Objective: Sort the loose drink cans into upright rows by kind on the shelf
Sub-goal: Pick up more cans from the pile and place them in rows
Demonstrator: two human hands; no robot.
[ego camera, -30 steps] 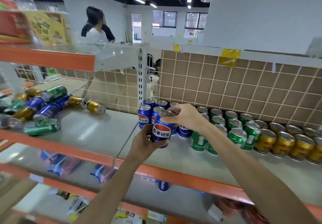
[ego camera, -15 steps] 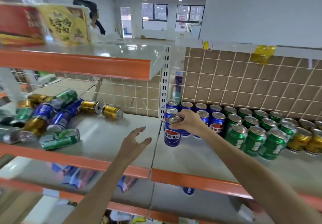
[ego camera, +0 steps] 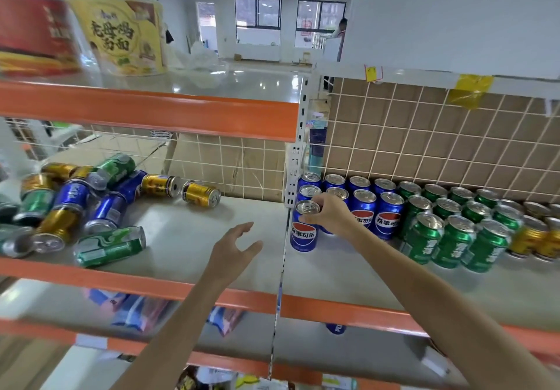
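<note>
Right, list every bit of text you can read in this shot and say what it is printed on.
"百事可乐": blue can held by the right hand, standing upright at the front.
"百事可乐", partly cut off: two blue cans behind.
"老母鸡汤面": yellow noodle tub on the upper shelf.
White lettering on the green cans: too blurred to read.
Red package, gold cans, yellow tags: unreadable.

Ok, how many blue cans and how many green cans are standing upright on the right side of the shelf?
Upright blue cans: 9, counting the blue can gripped by the right hand
Upright green cans: 11
Total: 20
</note>
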